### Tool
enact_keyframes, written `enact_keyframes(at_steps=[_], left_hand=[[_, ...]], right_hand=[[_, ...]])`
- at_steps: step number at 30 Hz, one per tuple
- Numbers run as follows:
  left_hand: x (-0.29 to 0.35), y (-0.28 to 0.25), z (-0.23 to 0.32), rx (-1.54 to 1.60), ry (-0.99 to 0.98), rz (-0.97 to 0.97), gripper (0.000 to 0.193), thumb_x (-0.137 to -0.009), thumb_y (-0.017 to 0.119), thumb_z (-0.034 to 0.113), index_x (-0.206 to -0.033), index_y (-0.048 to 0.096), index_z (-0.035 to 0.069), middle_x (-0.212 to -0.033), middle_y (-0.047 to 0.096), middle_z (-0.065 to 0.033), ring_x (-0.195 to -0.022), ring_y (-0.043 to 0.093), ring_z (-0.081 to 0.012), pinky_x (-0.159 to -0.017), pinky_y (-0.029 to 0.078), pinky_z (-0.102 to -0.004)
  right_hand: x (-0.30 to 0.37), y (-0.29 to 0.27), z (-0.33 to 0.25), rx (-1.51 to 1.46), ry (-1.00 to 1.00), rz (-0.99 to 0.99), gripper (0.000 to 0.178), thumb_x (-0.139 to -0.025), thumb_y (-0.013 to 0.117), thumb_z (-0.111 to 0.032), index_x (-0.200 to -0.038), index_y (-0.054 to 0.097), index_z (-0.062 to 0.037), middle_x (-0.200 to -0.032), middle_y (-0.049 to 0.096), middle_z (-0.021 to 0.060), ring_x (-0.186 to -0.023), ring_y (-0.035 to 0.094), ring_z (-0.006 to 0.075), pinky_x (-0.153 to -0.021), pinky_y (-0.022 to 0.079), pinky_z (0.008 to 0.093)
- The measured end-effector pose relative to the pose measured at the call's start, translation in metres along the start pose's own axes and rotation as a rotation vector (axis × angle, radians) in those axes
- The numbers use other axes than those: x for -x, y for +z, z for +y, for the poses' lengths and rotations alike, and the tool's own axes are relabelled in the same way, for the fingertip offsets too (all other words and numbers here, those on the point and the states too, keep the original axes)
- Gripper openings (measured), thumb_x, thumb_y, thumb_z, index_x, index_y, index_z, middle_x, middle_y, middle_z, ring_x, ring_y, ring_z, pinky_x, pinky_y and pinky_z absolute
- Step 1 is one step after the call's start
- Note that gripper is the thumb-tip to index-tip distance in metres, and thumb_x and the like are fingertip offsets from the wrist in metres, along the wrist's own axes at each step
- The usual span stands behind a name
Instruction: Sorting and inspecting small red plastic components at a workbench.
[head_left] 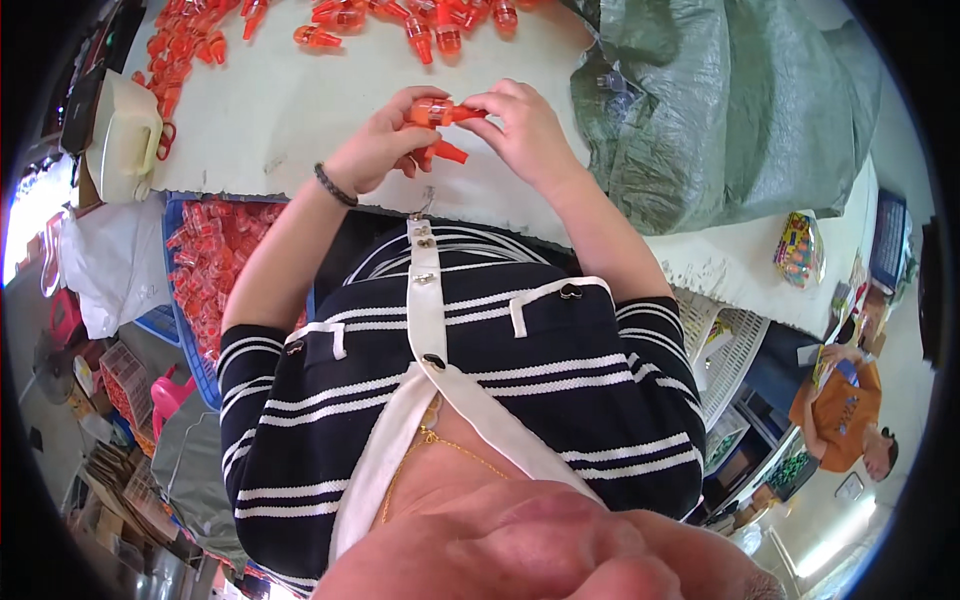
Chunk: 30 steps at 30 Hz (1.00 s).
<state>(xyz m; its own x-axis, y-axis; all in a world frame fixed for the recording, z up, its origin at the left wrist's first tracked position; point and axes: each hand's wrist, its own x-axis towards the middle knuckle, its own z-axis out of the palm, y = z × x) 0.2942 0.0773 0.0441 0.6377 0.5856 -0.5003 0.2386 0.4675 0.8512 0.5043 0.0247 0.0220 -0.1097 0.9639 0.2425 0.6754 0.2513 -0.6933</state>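
Over the white table, my left hand point(378, 145) is closed around a small clear-and-red plastic bottle point(432, 112) with a pointed red end. A second red piece point(448, 152) of similar shape sticks out below it from the same hand. The thumb and fingers of my right hand point(522, 130) pinch the first bottle's pointed end, so both hands hold this bottle, which lies roughly level. Beyond my hands, several loose bottles of the same kind point(418, 38) are strewn along the far side of the table.
A blue crate point(172, 222) full of red pieces stands below the table's left edge. Right of my hands lies a large grey-green plastic sack point(700, 120). Red-handled scissors point(166, 140) and a cream container point(128, 140) are at the left. Another person point(845, 415) is at far right.
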Motion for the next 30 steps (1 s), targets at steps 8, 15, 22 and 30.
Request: enact_keyframes(at_steps=[8,15,22,30], left_hand=[[-0.002,0.001,-0.036,0.326,-0.063,0.336,0.033,-0.093,0.056,0.036,-0.103,0.062,0.005,-0.069,0.053,0.0032,-0.054,0.047,-0.0056,-0.045,0.033,-0.0201],[-0.004,0.004,-0.030,0.456,-0.046,0.277,0.040,-0.095,0.050,0.043,-0.103,0.061,0.005,-0.078,0.059,0.0026,-0.057,0.051,-0.0060,-0.046,0.030,-0.0224],[-0.003,0.009,-0.027,0.377,-0.056,0.205,0.046,-0.095,0.048,0.047,-0.099,0.061,0.003,-0.074,0.058,0.0004,-0.059,0.055,-0.0074,-0.046,0.029,-0.0217],[-0.001,0.018,-0.023,0.214,-0.058,0.266,0.047,-0.093,0.050,0.048,-0.096,0.059,0.002,-0.075,0.058,-0.0010,-0.068,0.060,-0.0094,-0.050,0.038,-0.0222]], right_hand=[[-0.003,-0.053,0.069,0.688,0.083,0.046,0.016,-0.084,0.057,-0.013,-0.096,0.065,-0.0069,-0.090,0.060,0.0113,-0.084,0.061,0.0290,-0.074,0.050,0.0401],[0.006,-0.073,0.097,0.688,0.055,0.089,0.019,-0.077,0.066,-0.009,-0.096,0.064,-0.0049,-0.092,0.059,0.0110,-0.082,0.062,0.0275,-0.071,0.050,0.0400],[0.005,-0.006,-0.005,-0.494,0.112,0.098,0.025,-0.083,0.067,-0.005,-0.107,0.062,-0.0052,-0.104,0.059,0.0082,-0.086,0.062,0.0146,-0.076,0.051,0.0246],[0.004,0.012,-0.016,-0.410,-0.016,-0.004,0.027,-0.084,0.067,-0.009,-0.109,0.062,-0.0016,-0.098,0.061,0.0080,-0.079,0.064,0.0179,-0.075,0.053,0.0271]])
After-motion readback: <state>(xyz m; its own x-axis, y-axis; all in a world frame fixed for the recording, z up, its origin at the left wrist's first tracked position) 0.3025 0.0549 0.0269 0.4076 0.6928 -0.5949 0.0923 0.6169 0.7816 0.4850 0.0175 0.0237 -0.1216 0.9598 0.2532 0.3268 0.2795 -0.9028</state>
